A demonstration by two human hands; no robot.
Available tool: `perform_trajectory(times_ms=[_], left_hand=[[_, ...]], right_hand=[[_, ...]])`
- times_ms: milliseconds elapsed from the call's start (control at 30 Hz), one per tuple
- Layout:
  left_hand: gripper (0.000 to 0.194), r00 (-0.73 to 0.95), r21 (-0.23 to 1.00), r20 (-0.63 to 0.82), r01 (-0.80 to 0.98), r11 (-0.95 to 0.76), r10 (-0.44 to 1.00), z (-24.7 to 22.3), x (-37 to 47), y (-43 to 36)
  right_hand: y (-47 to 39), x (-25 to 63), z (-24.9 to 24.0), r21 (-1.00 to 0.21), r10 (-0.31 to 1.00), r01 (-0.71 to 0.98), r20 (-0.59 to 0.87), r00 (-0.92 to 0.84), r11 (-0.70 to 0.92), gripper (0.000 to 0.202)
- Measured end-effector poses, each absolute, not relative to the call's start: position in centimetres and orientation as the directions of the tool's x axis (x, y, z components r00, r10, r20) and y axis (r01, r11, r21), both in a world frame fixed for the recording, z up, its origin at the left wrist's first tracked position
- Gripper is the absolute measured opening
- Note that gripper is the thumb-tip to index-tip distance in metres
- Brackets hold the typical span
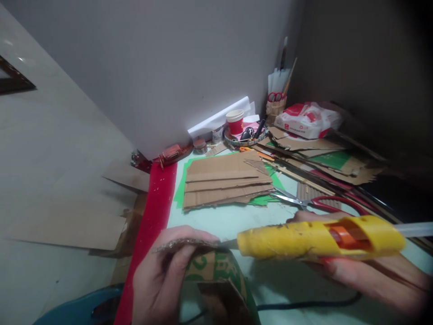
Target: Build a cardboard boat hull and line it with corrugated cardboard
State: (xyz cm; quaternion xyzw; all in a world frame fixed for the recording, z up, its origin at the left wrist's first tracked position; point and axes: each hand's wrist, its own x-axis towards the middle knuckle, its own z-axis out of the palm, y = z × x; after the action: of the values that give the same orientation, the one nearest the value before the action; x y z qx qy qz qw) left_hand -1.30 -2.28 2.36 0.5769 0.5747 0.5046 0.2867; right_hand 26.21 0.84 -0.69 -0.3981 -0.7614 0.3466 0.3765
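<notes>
My left hand [162,275] pinches a thin cardboard piece [182,243], seen edge-on, between thumb and fingers. Behind and below it is a curved cardboard form [216,266] with green print, with a brown flap at its lower side. My right hand [358,275] is wrapped round a yellow glue gun [287,239] with an orange part inside and a white glue stick out of its back. The gun's metal nozzle points left, at the right end of the cardboard piece. Whether they touch is hard to tell.
Cardboard sheets [223,180] lie on green paper mid-table. Right of them are red-handled scissors [324,203] and wooden sticks. Farther back stand a red cup [235,122] in a tray, a tissue pack [307,119] and a holder [275,108]. A dark cable [304,305] crosses the near table.
</notes>
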Motion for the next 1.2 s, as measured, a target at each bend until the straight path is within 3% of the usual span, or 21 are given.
perform_trajectory(times_ms=[300, 400, 533, 867, 1067, 1200], left_hand=[[0.024, -0.188, 0.899, 0.23, 0.417, -0.135, 0.955, 2.6, -1.1, -2.4], [0.025, -0.196, 0.897, 0.224, 0.425, -0.123, 0.955, 2.5, -1.3, -2.5], [0.023, -0.215, 0.91, 0.213, 0.398, -0.114, 0.953, 2.3, -1.6, -2.6], [0.024, -0.232, 0.901, 0.204, 0.426, -0.089, 0.951, 2.6, -1.7, -2.6], [0.025, -0.263, 0.905, 0.193, 0.42, -0.068, 0.945, 2.5, -1.9, -2.4], [0.023, -0.264, 0.913, 0.173, 0.403, -0.054, 0.949, 2.5, -2.1, -2.3]], right_hand=[[0.9, 25.7, 0.4, -0.668, 0.796, 0.447, 0.417, -0.438, 0.595, 0.024], [0.7, 25.9, 0.1, -0.661, 0.817, 0.485, 0.411, -0.404, 0.572, 0.025], [0.6, 26.1, 0.0, -0.665, 0.792, 0.467, 0.339, -0.507, 0.583, 0.027], [0.7, 26.1, -0.4, -0.696, 0.789, 0.426, 0.346, -0.507, 0.578, 0.023], [-0.2, 25.7, -0.2, -0.705, 0.888, 0.541, 0.335, -0.316, 0.459, 0.04], [0.1, 25.3, 0.5, -0.716, 0.845, 0.472, 0.332, -0.418, 0.514, 0.039]])
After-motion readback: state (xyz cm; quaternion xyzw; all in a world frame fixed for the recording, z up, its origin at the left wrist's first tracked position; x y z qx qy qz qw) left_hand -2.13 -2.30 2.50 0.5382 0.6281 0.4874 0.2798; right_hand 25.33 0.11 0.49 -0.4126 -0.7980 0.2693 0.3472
